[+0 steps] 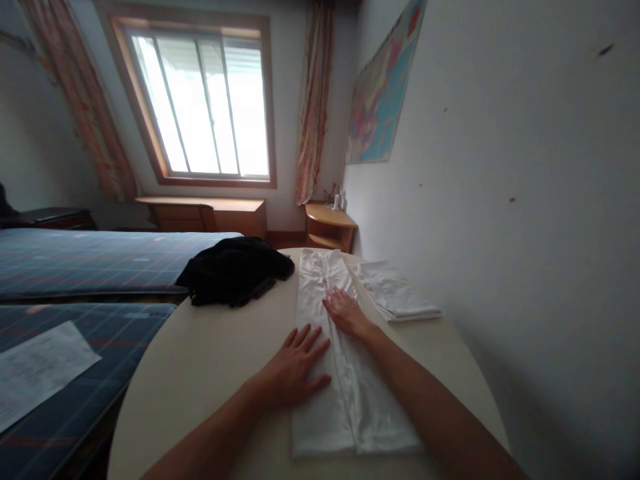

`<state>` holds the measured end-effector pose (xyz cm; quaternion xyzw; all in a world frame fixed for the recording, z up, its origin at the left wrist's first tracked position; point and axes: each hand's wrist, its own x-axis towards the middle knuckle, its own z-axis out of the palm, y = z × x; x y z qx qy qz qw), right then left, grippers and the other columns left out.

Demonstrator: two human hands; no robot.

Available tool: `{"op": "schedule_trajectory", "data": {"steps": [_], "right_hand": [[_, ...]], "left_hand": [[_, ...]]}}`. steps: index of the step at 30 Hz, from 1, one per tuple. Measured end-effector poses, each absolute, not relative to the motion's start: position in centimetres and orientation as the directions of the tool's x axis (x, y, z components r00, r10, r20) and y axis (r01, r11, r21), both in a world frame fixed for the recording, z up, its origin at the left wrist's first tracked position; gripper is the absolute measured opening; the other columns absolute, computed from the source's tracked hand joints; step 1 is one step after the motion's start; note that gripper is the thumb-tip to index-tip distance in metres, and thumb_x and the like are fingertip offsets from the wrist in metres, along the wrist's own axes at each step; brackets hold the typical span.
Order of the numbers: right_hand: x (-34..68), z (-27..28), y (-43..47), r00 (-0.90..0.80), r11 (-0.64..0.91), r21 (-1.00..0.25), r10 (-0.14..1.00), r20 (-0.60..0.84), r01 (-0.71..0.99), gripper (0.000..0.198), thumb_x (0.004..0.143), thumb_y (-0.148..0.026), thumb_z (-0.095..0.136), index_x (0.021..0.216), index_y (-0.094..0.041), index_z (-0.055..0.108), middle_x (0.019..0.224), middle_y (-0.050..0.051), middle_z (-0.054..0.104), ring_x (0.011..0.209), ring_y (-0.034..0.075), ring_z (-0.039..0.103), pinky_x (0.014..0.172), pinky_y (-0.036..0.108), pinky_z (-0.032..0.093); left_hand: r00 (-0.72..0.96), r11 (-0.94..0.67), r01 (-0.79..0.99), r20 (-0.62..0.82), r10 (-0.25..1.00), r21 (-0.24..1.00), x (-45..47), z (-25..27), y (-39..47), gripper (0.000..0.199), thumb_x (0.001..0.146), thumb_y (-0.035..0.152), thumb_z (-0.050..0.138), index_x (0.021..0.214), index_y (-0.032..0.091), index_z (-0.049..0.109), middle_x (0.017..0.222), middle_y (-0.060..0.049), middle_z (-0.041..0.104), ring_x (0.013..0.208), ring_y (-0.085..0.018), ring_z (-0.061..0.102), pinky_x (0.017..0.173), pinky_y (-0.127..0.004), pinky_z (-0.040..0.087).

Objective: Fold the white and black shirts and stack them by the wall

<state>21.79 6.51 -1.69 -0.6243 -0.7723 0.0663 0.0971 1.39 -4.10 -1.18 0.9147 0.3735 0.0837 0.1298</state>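
A pair of white trousers [320, 417] lies lengthwise on the round cream table [200, 393], its waistband end at the far edge and its hems toward me. My left hand [295, 367] rests on the left leg of the trousers with its fingers spread. Farther up, my right hand [345, 312] lies on the fabric near the middle seam, fingers stretched out and pointing left. Neither hand grips the cloth. Small wrinkles run along the trousers, mostly near the middle and the waist.
A folded white garment [395, 293] lies at the table's right side, near the wall. Toward the back left is a heap of black cloth [235, 270]. Left of the table are plaid mattresses [100, 260], with a printed sheet [45, 370] on the nearer one.
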Motion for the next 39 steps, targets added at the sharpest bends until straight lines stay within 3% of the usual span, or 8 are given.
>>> {"op": "schedule_trajectory", "data": {"steps": [4, 8, 12, 18, 24, 31, 35, 39], "right_hand": [[23.6, -1.3, 1.8, -0.319, 0.305, -0.256, 0.948, -0.013, 0.917, 0.055, 0.100, -0.039, 0.035, 0.149, -0.015, 0.039, 0.159, 0.014, 0.027, 0.147, 0.031, 0.021, 0.117, 0.053, 0.020], [24.7, 0.0, -2.6, -0.537, 0.543, -0.391, 0.832, 0.135, 0.743, 0.042, 0.095, -0.023, 0.039, 0.132, -0.018, 0.059, 0.144, 0.011, 0.051, 0.135, 0.020, 0.044, 0.114, 0.034, 0.032], [25.1, 1.2, -5.0, -0.598, 0.591, -0.483, 0.785, 0.161, 0.646, 0.033, 0.090, -0.017, 0.046, 0.113, -0.022, 0.069, 0.121, 0.007, 0.066, 0.114, 0.019, 0.059, 0.104, 0.031, 0.043], [25.8, 1.5, -7.0, -0.652, 0.618, -0.537, 0.742, 0.155, 0.575, 0.035, 0.072, -0.007, 0.061, 0.102, -0.022, 0.073, 0.119, 0.007, 0.066, 0.112, 0.020, 0.060, 0.103, 0.032, 0.044], [26.1, 1.6, -7.8, -0.649, 0.638, -0.509, 0.738, 0.187, 0.578, 0.020, 0.074, -0.008, 0.065, 0.086, -0.023, 0.072, 0.116, 0.006, 0.064, 0.108, 0.020, 0.060, 0.098, 0.031, 0.045], [25.9, 1.5, -7.9, -0.655, 0.668, -0.522, 0.714, 0.247, 0.531, 0.019, 0.079, -0.010, 0.062, 0.093, -0.021, 0.067, 0.105, 0.006, 0.063, 0.099, 0.017, 0.060, 0.092, 0.028, 0.047], [26.0, 1.6, -7.8, -0.618, 0.619, -0.526, 0.759, 0.206, 0.584, 0.024, 0.074, -0.016, 0.071, 0.096, -0.021, 0.066, 0.102, 0.004, 0.063, 0.096, 0.018, 0.060, 0.089, 0.028, 0.048], [26.2, 1.7, -7.7, -0.648, 0.635, -0.529, 0.736, 0.195, 0.563, 0.012, 0.074, -0.018, 0.075, 0.084, -0.020, 0.069, 0.096, 0.003, 0.066, 0.095, 0.018, 0.060, 0.089, 0.028, 0.047]], "left_hand": [[0.714, -0.700, 0.655, 0.071, 0.697, 0.285, 1.3, -1.5, -4.1, 0.072, 0.093, 0.060, 0.045, 0.154, 0.028, 0.025, 0.163, -0.010, 0.016, 0.149, -0.035, 0.010, 0.119, -0.055, 0.013], [0.722, -0.715, 0.643, 0.094, 0.685, 0.273, 1.3, -1.8, -3.9, 0.073, 0.092, 0.059, 0.047, 0.155, 0.029, 0.023, 0.162, -0.010, 0.020, 0.149, -0.035, 0.013, 0.119, -0.055, 0.016], [0.718, -0.714, 0.643, 0.108, 0.688, 0.279, 1.3, -1.5, -3.8, 0.073, 0.090, 0.061, 0.049, 0.152, 0.026, 0.030, 0.161, -0.010, 0.023, 0.148, -0.034, 0.017, 0.119, -0.053, 0.017], [0.670, -0.636, 0.707, -0.006, 0.742, 0.309, 1.8, -1.3, -4.2, 0.075, 0.087, 0.060, 0.054, 0.148, 0.022, 0.035, 0.162, -0.012, 0.021, 0.149, -0.035, 0.012, 0.119, -0.055, 0.015], [0.684, -0.688, 0.621, 0.169, 0.710, 0.376, 1.6, -1.3, -6.0, 0.060, 0.086, 0.040, 0.062, 0.140, 0.024, 0.043, 0.155, -0.009, 0.037, 0.146, -0.029, 0.027, 0.120, -0.050, 0.018], [0.740, -0.719, 0.493, 0.198, 0.642, 0.489, 1.5, 1.9, -7.5, 0.037, 0.073, 0.042, 0.077, 0.100, 0.021, 0.061, 0.110, -0.006, 0.064, 0.103, -0.021, 0.059, 0.091, -0.031, 0.046], [0.798, -0.740, 0.492, 0.103, 0.594, 0.458, 2.1, 2.2, -8.5, 0.038, 0.069, 0.052, 0.079, 0.082, 0.021, 0.061, 0.083, 0.001, 0.064, 0.073, -0.015, 0.057, 0.069, -0.025, 0.043], [0.861, -0.809, 0.438, 0.076, 0.503, 0.392, 3.0, 1.7, -9.5, 0.039, 0.066, 0.054, 0.079, 0.080, 0.022, 0.062, 0.077, 0.002, 0.065, 0.069, -0.015, 0.058, 0.065, -0.025, 0.040]]}}
